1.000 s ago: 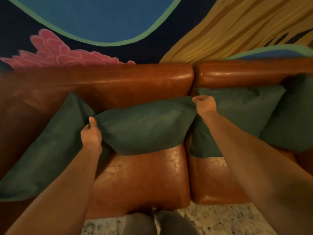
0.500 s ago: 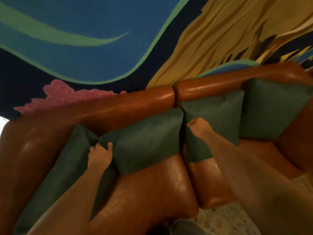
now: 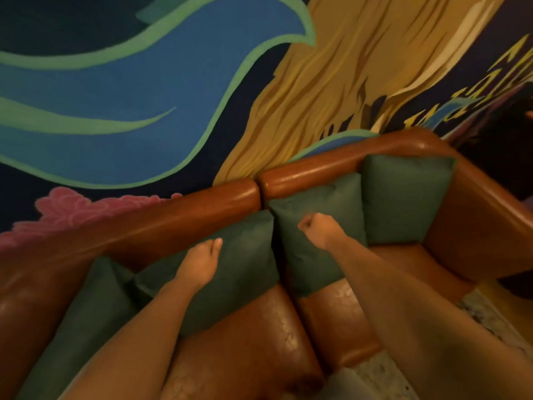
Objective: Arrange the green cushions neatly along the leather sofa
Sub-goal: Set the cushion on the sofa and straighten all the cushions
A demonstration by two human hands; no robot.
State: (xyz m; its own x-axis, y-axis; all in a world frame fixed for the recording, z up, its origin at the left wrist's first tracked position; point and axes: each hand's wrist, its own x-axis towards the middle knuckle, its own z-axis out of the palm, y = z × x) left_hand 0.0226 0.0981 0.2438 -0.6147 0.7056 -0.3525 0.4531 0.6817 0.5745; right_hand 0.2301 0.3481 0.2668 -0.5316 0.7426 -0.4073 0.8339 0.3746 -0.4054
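Cushions (image 3: 242, 272), 4 along sofa (image 3: 202, 209); left hand (image 3: 199, 264) flat, right hand (image 3: 318, 228) fisted.

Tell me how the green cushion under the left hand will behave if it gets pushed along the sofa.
The cushion is probably soft: its fabric sags and creases around the left hand. It likely slides easily, since the leather sofa looks smooth and shiny. Leaning on the backrest, it may slump forward.

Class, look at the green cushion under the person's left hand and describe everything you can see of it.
The dark green fabric cushion is roughly square, plump and matte, without visible pattern. It leans tilted against the brown leather sofa backrest, its lower edge on the seat. The left hand rests flat on its face, fingers extended. Its sides meet neighbouring green cushions: one at the left, one at the right.
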